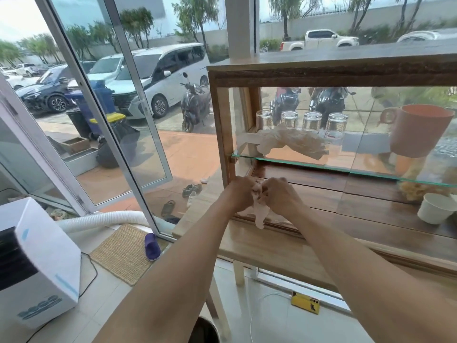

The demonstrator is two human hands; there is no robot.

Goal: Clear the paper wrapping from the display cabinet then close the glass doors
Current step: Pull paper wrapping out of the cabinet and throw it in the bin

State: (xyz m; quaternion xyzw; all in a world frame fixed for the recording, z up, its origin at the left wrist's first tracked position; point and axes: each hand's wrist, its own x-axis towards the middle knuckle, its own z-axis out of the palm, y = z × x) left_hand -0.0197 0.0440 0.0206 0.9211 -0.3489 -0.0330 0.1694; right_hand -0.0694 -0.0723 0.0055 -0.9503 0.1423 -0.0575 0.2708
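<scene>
A wooden display cabinet (331, 70) with glass sides stands on a wooden table by the window. Both my hands meet at its lower left front corner. My left hand (238, 194) and my right hand (279, 195) are closed together on a crumpled wad of white paper wrapping (259, 211), which hangs down between them. A second, larger piece of crumpled paper (291, 141) lies on the glass shelf (296, 164) inside, in front of several upturned glasses (311, 121). I cannot tell where the glass doors are.
An orange mug (420, 129) sits on the shelf at the right, a white paper cup (435, 211) on the cabinet floor below it. A white appliance (34, 261) with a hose stands on the floor at left; a yellow phone (305, 302) lies under the table.
</scene>
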